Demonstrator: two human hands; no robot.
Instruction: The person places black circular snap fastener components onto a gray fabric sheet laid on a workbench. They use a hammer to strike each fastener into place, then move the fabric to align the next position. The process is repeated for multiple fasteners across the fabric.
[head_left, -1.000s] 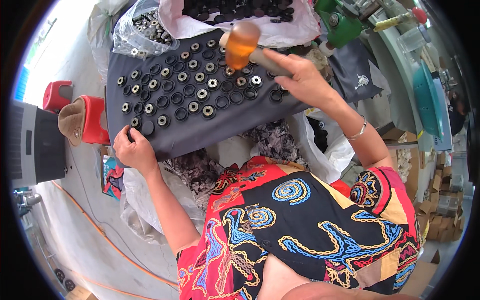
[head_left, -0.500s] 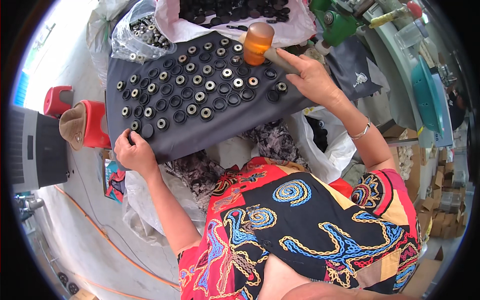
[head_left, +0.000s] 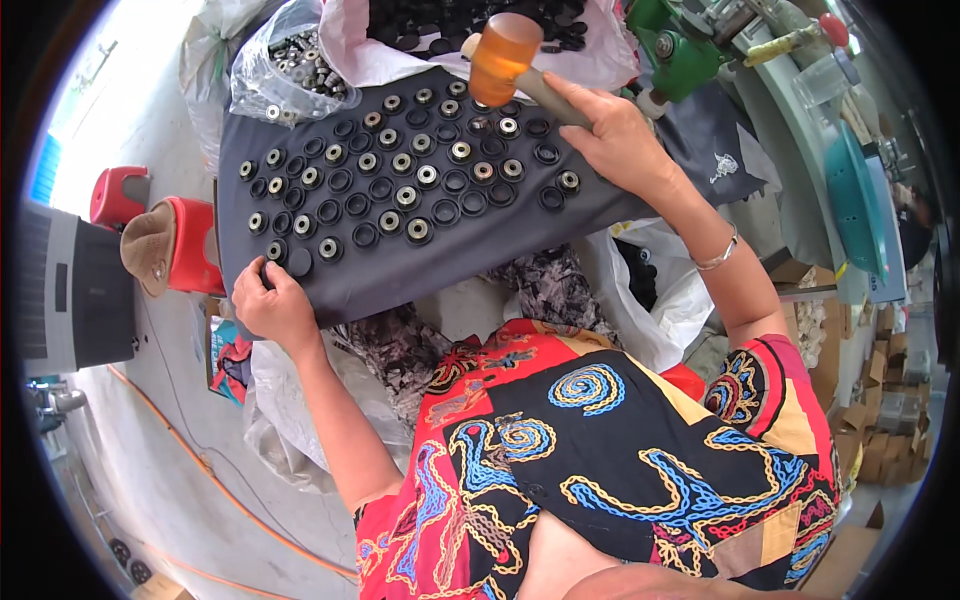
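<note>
My right hand (head_left: 622, 145) grips a mallet by its wooden handle (head_left: 555, 100). The mallet's amber, see-through head (head_left: 508, 52) hangs over the far right part of a dark cloth-covered table (head_left: 480, 245). Rows of black rings (head_left: 445, 211) lie on the cloth, many with a metal bearing (head_left: 418, 229) set in the middle. At the table's near left corner, the fingers of my left hand (head_left: 277, 305) close on a small black part, mostly hidden by them. Beside these fingertips lie a black cap (head_left: 300, 262) and a ring with a bearing (head_left: 277, 250).
A clear bag of metal bearings (head_left: 295, 65) and a white sack (head_left: 400, 65) of black caps stand along the far edge. Green machinery (head_left: 680, 55) is at the far right. Red stools (head_left: 190, 250) stand left; an open white bag (head_left: 680, 310) is by my right knee.
The mallet head has moved away from me and slightly left, and it now tilts more. My left hand stays at the table corner. The whole view has shifted slightly.
</note>
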